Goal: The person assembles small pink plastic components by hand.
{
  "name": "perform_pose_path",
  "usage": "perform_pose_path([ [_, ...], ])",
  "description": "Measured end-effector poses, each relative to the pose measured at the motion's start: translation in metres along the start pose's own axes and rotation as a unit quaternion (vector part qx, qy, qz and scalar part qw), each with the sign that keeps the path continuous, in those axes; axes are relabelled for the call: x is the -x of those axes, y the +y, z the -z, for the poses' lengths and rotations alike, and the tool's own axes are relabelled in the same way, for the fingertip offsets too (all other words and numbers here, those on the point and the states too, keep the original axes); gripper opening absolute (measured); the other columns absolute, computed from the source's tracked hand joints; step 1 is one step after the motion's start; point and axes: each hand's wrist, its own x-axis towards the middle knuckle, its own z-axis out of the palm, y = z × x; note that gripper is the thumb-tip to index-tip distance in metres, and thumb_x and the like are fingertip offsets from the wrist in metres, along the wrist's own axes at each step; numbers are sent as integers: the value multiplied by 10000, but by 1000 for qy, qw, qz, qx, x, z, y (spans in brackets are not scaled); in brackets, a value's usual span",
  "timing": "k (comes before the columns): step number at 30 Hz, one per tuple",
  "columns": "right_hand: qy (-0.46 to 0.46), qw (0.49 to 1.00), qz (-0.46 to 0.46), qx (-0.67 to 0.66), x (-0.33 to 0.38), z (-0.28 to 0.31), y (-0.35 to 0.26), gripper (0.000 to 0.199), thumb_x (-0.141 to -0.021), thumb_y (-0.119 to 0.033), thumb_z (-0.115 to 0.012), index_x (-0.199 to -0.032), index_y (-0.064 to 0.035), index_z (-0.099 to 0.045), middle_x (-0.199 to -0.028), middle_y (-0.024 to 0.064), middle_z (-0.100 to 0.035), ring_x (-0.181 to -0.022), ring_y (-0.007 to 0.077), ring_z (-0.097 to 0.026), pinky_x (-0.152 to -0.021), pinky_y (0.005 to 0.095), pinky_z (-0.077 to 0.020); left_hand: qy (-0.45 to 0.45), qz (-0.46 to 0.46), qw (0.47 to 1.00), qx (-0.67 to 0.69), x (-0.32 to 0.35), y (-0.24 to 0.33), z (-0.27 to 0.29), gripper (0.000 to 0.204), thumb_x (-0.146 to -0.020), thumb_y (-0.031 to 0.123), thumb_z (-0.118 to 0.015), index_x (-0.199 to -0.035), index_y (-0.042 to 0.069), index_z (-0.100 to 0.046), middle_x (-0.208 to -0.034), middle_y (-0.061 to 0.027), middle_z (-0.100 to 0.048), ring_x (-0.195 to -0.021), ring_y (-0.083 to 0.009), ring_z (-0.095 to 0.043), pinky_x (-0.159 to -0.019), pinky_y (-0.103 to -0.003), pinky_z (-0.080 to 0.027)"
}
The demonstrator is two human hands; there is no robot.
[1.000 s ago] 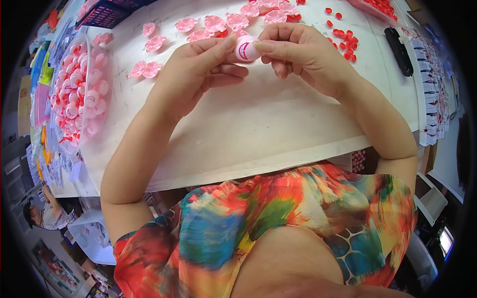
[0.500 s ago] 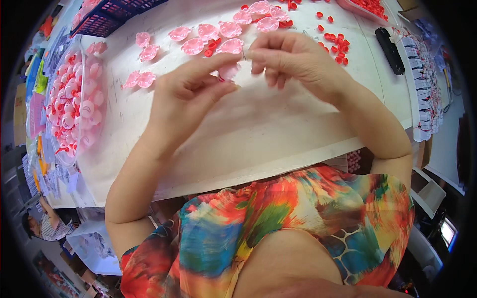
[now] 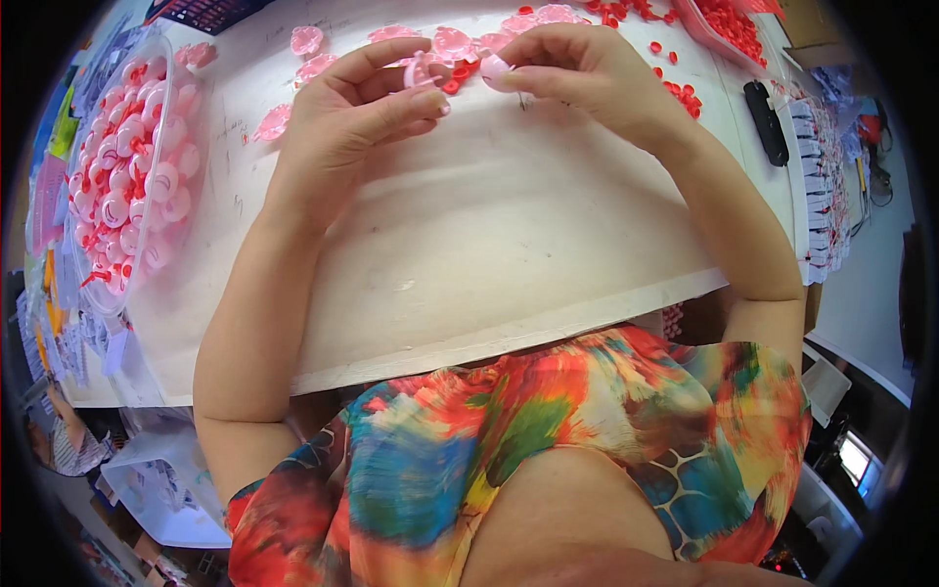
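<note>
- Left hand (image 3: 342, 112): thumb and fingers pinched on a curved pale-pink translucent plastic piece (image 3: 421, 70), held above the surface (image 3: 440, 225); it looks glossy and hollow, its outline partly covered by the fingers
- Right hand (image 3: 597, 83): thumb and forefinger pinched on a rounded pale-pink plastic shell (image 3: 496, 73), smooth and more opaque, with a small darker pink mark near the thumb
- The two hands are apart, with a narrow gap between the pieces
- Just beyond and between them, small round red plastic caps (image 3: 457, 78) lie close together
- Around these lie pink translucent moulded plastic shapes (image 3: 452, 43), shiny, with bumpy edges
- Past the right hand, more red plastic caps (image 3: 685, 98) sit near a slim black elongated object (image 3: 765, 123)
- At far left, a clear oval plastic tub (image 3: 154, 196) is heaped with glossy pink plastic balls (image 3: 115, 207) and red bits
</note>
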Motion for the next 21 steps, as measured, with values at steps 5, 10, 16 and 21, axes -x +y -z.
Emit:
perform_pose_path([
  [5,-74,947,-63,-305,4,5,13,236,-799,-191,-584,-967,-27,-559,-808,-12,-545,-701,55,-487,-623,213,-418,-43,14,998,36,1,-4,-7,445,-731,39,-608,-1153,29,-468,-1011,-103,-574,-819,-127,-579,-722,-232,-478],
  [10,-81,925,-93,-359,6,-1,14,254,-791,-197,-593,-985,-36,-567,-788,-27,-535,-671,44,-465,-584,190,-398,-42,4,999,17,2,-5,-14,412,-737,35,-598,-1131,1,-480,-955,-84,-579,-830,-131,-574,-724,-237,-475],
  [16,27,999,-13,-34,3,23,14,218,-793,-136,-562,-974,-15,-585,-776,-19,-567,-657,27,-481,-580,180,-400,47,-25,998,19,-9,-2,-1,382,-793,86,-559,-1147,-20,-459,-993,-103,-556,-828,-150,-579,-732,-250,-485],
  [21,42,997,15,58,5,22,13,182,-806,-100,-551,-965,-15,-576,-785,-24,-555,-707,24,-488,-623,165,-396,69,-55,994,67,-5,1,8,374,-840,156,-523,-1163,-14,-441,-993,-98,-547,-815,-144,-575,-746,-267,-491],
])
